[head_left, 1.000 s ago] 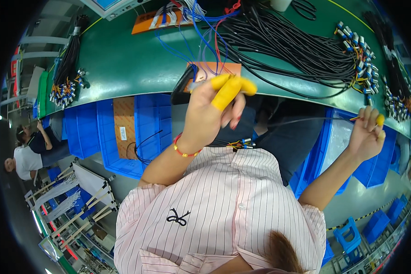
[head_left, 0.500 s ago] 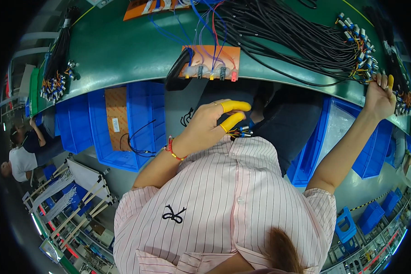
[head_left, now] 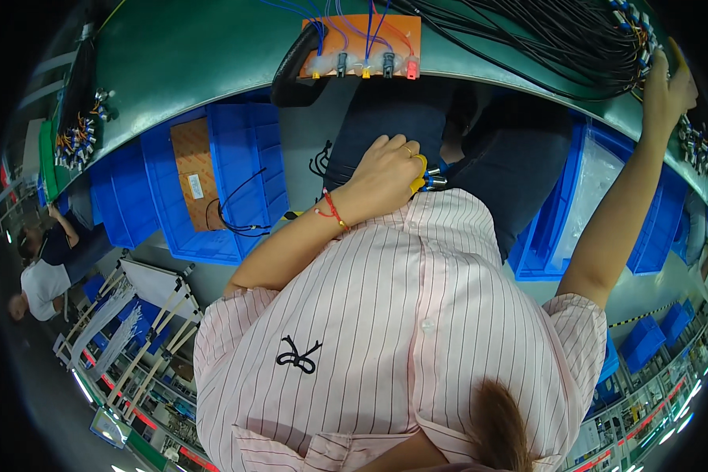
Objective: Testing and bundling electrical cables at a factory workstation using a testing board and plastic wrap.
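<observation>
My left hand [head_left: 385,177] is closed over my lap, with yellow finger cots on its thumb and index finger. Cable ends with blue and silver connectors [head_left: 435,182] stick out of its grip; the rest of those cables is mostly hidden behind the hand. At the table's right edge, my right hand [head_left: 669,98] is stretched out, its fingers apart and one in a yellow cot. It is beside the connector ends [head_left: 643,35] of a large bundle of black cables [head_left: 547,51].
An orange board [head_left: 362,43] with colored wires and sockets sits at the edge of the green table [head_left: 189,71]. A black curved piece [head_left: 295,71] hangs beside it. Blue bins [head_left: 161,204] stand below on both sides. Another cable bundle [head_left: 75,141] lies far left. A person [head_left: 47,275] sits there.
My view has shifted, so the table sits higher. My left hand has turned and closed around the connector ends; its fingers were apart before. The right hand remains by the cable bundle.
</observation>
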Action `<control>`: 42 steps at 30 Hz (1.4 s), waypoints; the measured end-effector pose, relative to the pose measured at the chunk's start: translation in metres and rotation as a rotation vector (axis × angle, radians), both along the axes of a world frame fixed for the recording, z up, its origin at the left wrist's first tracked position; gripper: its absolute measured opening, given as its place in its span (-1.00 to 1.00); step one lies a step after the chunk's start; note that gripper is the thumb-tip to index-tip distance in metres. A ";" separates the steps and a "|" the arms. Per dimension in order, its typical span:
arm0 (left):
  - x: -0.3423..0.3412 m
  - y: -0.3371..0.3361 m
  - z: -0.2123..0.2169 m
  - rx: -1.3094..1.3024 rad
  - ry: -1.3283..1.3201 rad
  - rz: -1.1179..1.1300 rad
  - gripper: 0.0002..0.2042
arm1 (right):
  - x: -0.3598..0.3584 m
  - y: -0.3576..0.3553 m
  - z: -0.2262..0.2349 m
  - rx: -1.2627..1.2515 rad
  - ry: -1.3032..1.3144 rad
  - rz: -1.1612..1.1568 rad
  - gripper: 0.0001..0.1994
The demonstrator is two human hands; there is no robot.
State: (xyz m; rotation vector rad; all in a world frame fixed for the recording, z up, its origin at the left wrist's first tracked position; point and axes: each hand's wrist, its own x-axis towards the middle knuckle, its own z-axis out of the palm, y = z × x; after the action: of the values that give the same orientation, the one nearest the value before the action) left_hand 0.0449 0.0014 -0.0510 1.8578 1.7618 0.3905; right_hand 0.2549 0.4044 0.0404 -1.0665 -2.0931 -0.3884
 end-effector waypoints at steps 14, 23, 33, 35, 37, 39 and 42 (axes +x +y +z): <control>-0.011 0.013 0.021 -0.203 -0.991 0.356 -0.86 | -0.035 -0.295 -0.075 -1.820 0.702 0.555 -0.65; -0.049 -0.012 0.038 0.011 -0.879 0.505 -0.79 | 0.084 -0.151 -0.033 -1.451 2.022 0.795 -0.82; -0.035 -0.009 0.038 0.194 -1.865 0.667 -0.68 | 0.128 -0.148 -0.038 -1.239 2.184 0.754 -0.72; -0.030 -0.004 0.049 0.192 -1.857 0.682 -0.63 | 0.125 -0.150 -0.037 -1.195 2.216 0.646 -0.72; -0.028 -0.001 0.057 0.193 -1.851 0.626 -0.62 | 0.126 -0.150 -0.042 -1.201 2.200 0.669 -0.72; -0.028 0.000 0.057 0.201 -1.848 0.556 -0.62 | 0.126 -0.149 -0.045 -1.199 2.174 0.671 -0.72; -0.029 -0.002 0.049 0.201 -1.855 0.483 -0.62 | 0.116 -0.152 -0.044 -1.216 2.112 0.648 -0.72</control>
State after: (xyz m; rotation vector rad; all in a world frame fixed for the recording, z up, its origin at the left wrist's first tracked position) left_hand 0.0156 -0.0010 -0.0020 0.3914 0.6721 1.7283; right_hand 0.3712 0.2525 -0.0040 -0.5044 -0.2866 1.7340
